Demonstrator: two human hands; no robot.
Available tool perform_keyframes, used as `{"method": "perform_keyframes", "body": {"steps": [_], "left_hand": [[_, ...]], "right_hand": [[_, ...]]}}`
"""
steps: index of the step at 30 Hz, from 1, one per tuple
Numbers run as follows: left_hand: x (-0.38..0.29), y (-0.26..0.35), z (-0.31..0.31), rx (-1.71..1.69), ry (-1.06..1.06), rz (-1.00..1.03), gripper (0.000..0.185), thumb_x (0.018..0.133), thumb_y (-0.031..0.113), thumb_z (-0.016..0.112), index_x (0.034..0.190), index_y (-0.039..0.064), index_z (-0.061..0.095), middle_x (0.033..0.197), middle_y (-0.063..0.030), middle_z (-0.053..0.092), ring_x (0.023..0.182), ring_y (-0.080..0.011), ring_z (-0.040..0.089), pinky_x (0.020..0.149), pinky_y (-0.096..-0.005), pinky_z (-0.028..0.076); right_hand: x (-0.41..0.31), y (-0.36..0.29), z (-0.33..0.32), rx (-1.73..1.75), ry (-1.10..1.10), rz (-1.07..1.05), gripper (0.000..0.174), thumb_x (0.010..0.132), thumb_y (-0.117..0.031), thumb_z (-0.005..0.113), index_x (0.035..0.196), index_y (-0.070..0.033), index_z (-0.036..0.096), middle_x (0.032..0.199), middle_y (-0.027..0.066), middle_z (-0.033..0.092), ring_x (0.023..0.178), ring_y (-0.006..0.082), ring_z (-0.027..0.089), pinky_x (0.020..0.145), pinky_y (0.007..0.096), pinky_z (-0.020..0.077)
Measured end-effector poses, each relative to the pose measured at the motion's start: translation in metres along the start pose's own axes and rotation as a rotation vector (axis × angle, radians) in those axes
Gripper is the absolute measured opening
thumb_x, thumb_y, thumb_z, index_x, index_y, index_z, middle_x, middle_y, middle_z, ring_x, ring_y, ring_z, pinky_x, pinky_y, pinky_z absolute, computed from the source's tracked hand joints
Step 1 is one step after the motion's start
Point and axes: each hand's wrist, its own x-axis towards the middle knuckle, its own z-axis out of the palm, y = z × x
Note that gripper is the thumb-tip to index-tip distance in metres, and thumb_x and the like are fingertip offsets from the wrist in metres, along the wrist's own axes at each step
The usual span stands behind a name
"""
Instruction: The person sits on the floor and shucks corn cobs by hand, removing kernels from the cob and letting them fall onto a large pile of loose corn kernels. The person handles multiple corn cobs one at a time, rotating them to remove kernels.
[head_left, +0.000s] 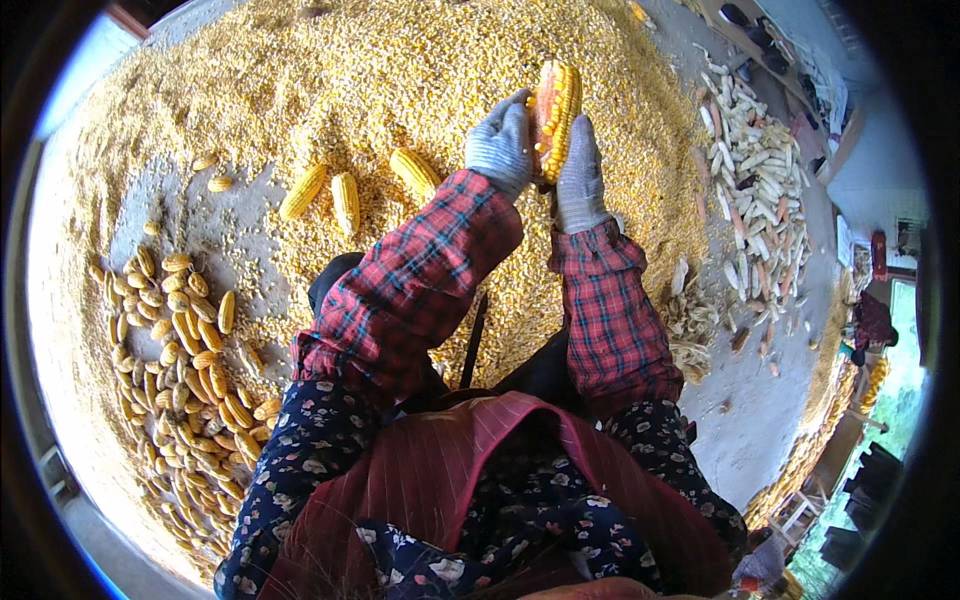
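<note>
A yellow corn ear (568, 97) stands roughly upright between my two gloved hands. One side of it is stripped to the reddish cob, with a few loose kernels clinging there; full rows of kernels cover the other side. My left hand (499, 146), in a grey knit glove, grips the ear at its bare side. From the right, my right hand (582, 176) holds the kernel-covered side, its thumb hidden from view. Beneath both hands spreads a deep layer of loose corn kernels (420, 82). Three whole ears, among them a corn ear (414, 172), lie on the kernels left of my hands.
A large heap of unshelled corn ears (191, 390) lies at the left on the concrete floor (225, 202). Stripped cobs (761, 187) are piled at the right, near dry husks (690, 330). Another person (872, 319) is at the far right edge.
</note>
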Motion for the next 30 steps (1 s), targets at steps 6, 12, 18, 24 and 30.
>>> {"method": "perform_keyframes", "body": {"steps": [6,12,18,24,30], "left_hand": [[-0.02,0.025,0.012,0.217,-0.039,0.058,0.065,0.072,0.023,0.065,0.121,-0.004,0.031,0.107,-0.0151,0.049,0.094,-0.0187,0.049,0.081,-0.0283,0.041],[-0.003,0.013,-0.01,0.001,0.026,-0.02,0.038,0.08,0.02,0.054,0.109,-0.004,0.046,0.093,-0.0103,0.056,0.084,-0.0144,0.053,0.074,-0.0237,0.043],[-0.01,0.032,-0.002,-0.091,0.029,-0.081,0.036,0.082,0.02,0.052,0.108,-0.003,0.048,0.097,-0.0094,0.056,0.085,-0.0146,0.053,0.075,-0.0258,0.043],[-0.006,0.028,-0.004,0.127,0.02,0.016,0.036,0.08,0.021,0.055,0.106,-0.003,0.048,0.092,-0.0107,0.056,0.081,-0.0144,0.052,0.073,-0.0258,0.043],[0.001,0.023,-0.013,-0.008,0.045,0.023,0.028,0.083,0.021,0.049,0.099,-0.001,0.054,0.088,-0.0072,0.058,0.077,-0.0141,0.055,0.071,-0.0253,0.044]], "right_hand": [[-0.002,-0.004,0.005,-0.17,-0.054,-0.097,0.049,0.087,-0.044,0.029,0.103,0.0,0.043,0.093,0.0097,0.05,0.082,0.0178,0.049,0.07,0.0291,0.0414],[-0.011,-0.005,0.021,0.173,-0.039,0.12,0.048,0.085,-0.044,0.033,0.111,-0.006,0.045,0.096,0.0046,0.054,0.08,0.0137,0.055,0.066,0.0252,0.0449],[-0.013,-0.015,0.02,0.175,-0.08,0.078,0.046,0.086,-0.045,0.033,0.105,-0.005,0.044,0.094,0.0064,0.05,0.081,0.0145,0.05,0.07,0.0269,0.0424],[-0.018,-0.009,0.019,-0.054,-0.113,-0.04,0.039,0.087,-0.038,0.034,0.102,-0.003,0.043,0.091,0.008,0.049,0.081,0.0157,0.048,0.07,0.0284,0.04],[-0.012,-0.007,0.015,0.075,-0.143,0.022,0.041,0.085,-0.04,0.036,0.104,-0.005,0.044,0.094,0.0065,0.049,0.084,0.0147,0.049,0.072,0.0273,0.0402]]}}
